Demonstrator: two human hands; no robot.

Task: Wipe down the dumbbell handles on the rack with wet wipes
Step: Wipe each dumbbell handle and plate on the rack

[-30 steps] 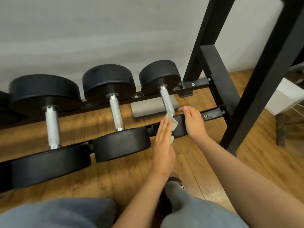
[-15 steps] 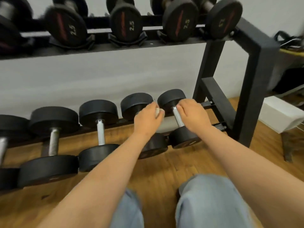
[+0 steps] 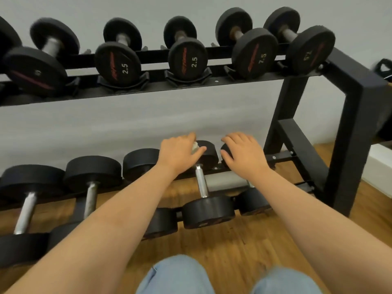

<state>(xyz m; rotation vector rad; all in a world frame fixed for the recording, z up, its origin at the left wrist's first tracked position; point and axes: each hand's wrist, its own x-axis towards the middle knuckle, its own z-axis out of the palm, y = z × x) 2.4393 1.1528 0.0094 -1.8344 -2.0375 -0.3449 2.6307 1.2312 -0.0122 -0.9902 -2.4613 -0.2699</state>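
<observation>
A black two-tier dumbbell rack [image 3: 350,128] stands against a grey wall. Black dumbbells with metal handles lie on both tiers. My left hand [image 3: 180,154] is raised above the lower tier and pinches a small crumpled white wet wipe [image 3: 194,147] between thumb and fingers. My right hand [image 3: 244,154] hovers beside it, fingers curled downward and apart, holding nothing, over the far head of the rightmost lower dumbbell [image 3: 253,201]. Between my hands the bare steel handle [image 3: 200,183] of the neighbouring lower dumbbell shows.
The upper tier carries dumbbells marked 2.5 [image 3: 118,64] and 7.5 [image 3: 254,54]. The floor [image 3: 222,240] is wooden. A white box [image 3: 379,164] sits right of the rack's upright. My knees in light jeans [image 3: 180,276] are at the bottom edge.
Both hands have lifted off the rightmost lower dumbbell's handle and moved up and apart. The view has tilted up, so the upper tier shows fully.
</observation>
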